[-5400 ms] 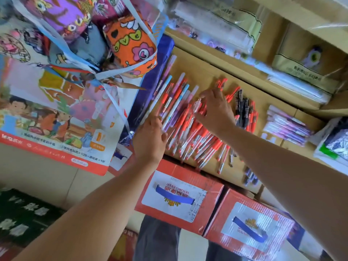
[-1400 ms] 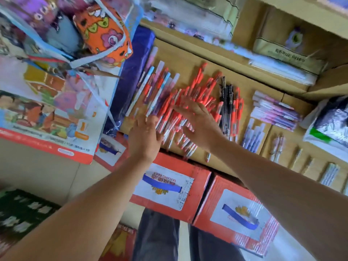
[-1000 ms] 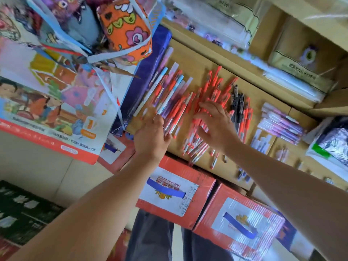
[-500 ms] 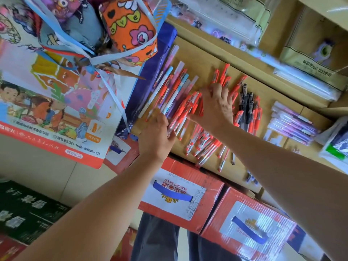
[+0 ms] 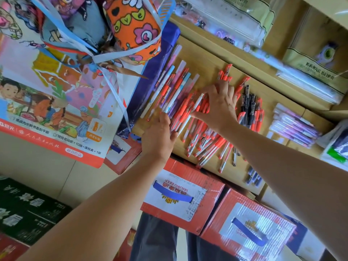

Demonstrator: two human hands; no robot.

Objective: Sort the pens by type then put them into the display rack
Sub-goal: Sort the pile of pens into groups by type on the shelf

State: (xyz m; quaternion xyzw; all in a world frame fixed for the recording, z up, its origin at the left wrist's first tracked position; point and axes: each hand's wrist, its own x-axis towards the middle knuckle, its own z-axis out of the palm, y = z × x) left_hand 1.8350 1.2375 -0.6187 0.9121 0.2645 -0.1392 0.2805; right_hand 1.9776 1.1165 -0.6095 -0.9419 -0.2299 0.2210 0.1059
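The right hand [image 5: 222, 108], which was lying flat on the pile half a second ago, is now arching up, and its thumb and forefinger seem to be pinching a white pen [image 5: 198, 102] near the middle of the frame; the grip is partly hidden by the knuckles, so this is likely rather than sure. The other fingers are curving loosely over the red pens [image 5: 209, 146] beneath. The left hand [image 5: 158, 138] is sitting a little lower and further left than before, its fingers straight and pressed together, touching the lower ends of the pens beside it.

The white pen is lying slantwise, a slim smooth barrel with dark lettering, resting on the red heap at the centre of the display rack [image 5: 205, 59], whose bare surface is pale, matt wood. The red pens are thin clear tubes with ribbed orange-red grips and caps, fanning out untidily toward the lower right. To their upper left, long pastel pens [image 5: 177, 85] in pink, lilac and blue are lying in a loose row. Right of the hand, black pens [image 5: 248, 104] with glossy clips are standing in a tight bunch, and purple pens [image 5: 295, 127] are stacking up further right. Below the rack, red corrugated cartons [image 5: 180, 193] under shiny film are showing blue handles. A glossy cartoon poster [image 5: 56, 110] is filling the left
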